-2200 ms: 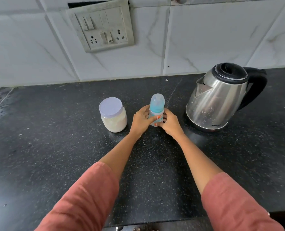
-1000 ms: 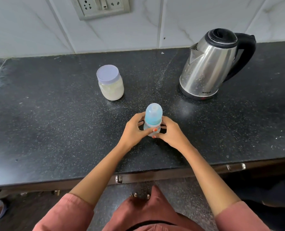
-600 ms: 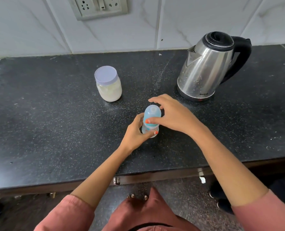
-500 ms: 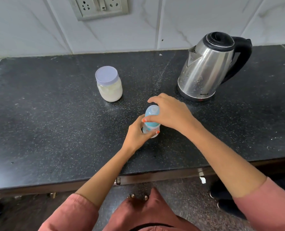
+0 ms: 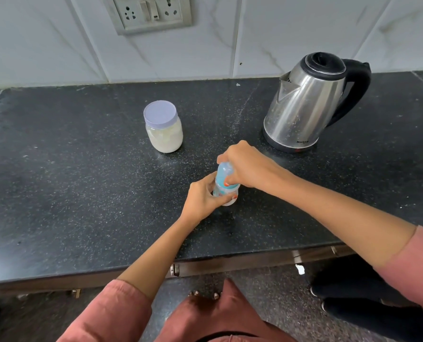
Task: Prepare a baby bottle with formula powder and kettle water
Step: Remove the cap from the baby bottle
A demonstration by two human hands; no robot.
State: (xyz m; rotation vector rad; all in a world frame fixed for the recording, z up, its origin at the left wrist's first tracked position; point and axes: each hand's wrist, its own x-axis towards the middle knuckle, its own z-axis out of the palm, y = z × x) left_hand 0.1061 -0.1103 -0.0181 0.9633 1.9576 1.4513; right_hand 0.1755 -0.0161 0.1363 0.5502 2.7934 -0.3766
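Black speckled stone table (image 5: 69, 193). On it: lilac-lidded jar (image 5: 164, 130) of pale powder, upright, left of middle; steel kettle (image 5: 304, 107) back right, well apart from jar; baby bottle (image 5: 221, 178) upright, nearer front edge.

black speckled stone tabletop (image 5: 57, 193) runs l to r across the view, w/ faint seam lines near both ends. behind it a wall (image 5: 292, 33) of white marble-look tiles, grey veins, thin grout. grey switch plate (image 5: 151, 13) w/ sockets is set in the wall at top, left of centre. small metal fittings (image 5: 174, 270) sit under the front edge. floor (image 5: 267, 304) is dark speckled stone. light soft & even.
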